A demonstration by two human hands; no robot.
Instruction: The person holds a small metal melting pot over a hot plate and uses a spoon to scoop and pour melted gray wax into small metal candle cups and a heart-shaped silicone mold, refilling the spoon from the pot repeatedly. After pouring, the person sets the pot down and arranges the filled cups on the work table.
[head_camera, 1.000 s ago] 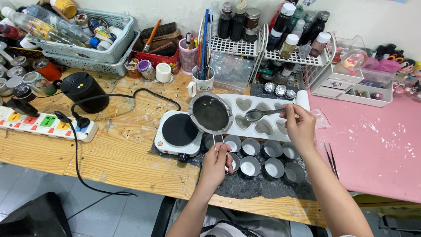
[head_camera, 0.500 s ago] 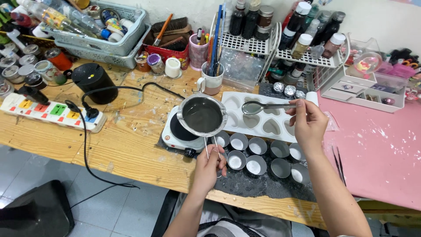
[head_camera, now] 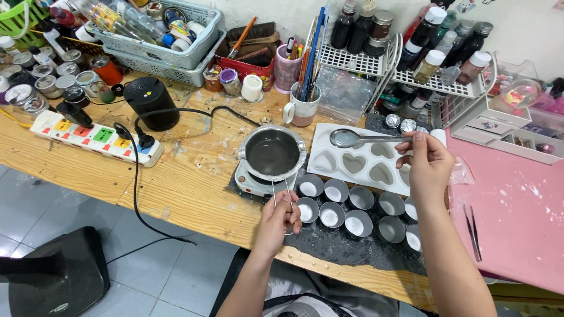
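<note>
My left hand (head_camera: 276,218) is closed around the thin wire handle (head_camera: 281,194) of a small metal pot (head_camera: 272,154), fingers curled tight, and the handle runs straight away from my knuckles to the pot, which sits just beyond the hand on a little white hotplate (head_camera: 249,181). The pot is round, dull steel with a rolled rim, and it holds a dark, smooth liquid with a flat sheen. My right hand (head_camera: 427,166) pinches the stem of a long metal spoon (head_camera: 354,138) between thumb and fingertips, the other fingers loosely bent; the spoon's long axis lies level and points from that hand toward the pot, its shiny bowl hanging above the near corner of a white heart-shaped mould (head_camera: 367,164). The spoon bowl and the pot rim stand near each other but apart, so the gap that matters is the short one from the spoon's tip across to the pot, and the left hand is the nearer one to the pot. The mould looks like matte, soft silicone with shallow heart cavities, and I cannot tell whether any are filled. Just beside my left hand, on a dark speckled mat (head_camera: 352,246), stand two rows of small round tins (head_camera: 332,215) with pale bottoms and thin bright walls, open-topped and upright. The bench beneath is raw, stained wooden table (head_camera: 194,176).
</note>
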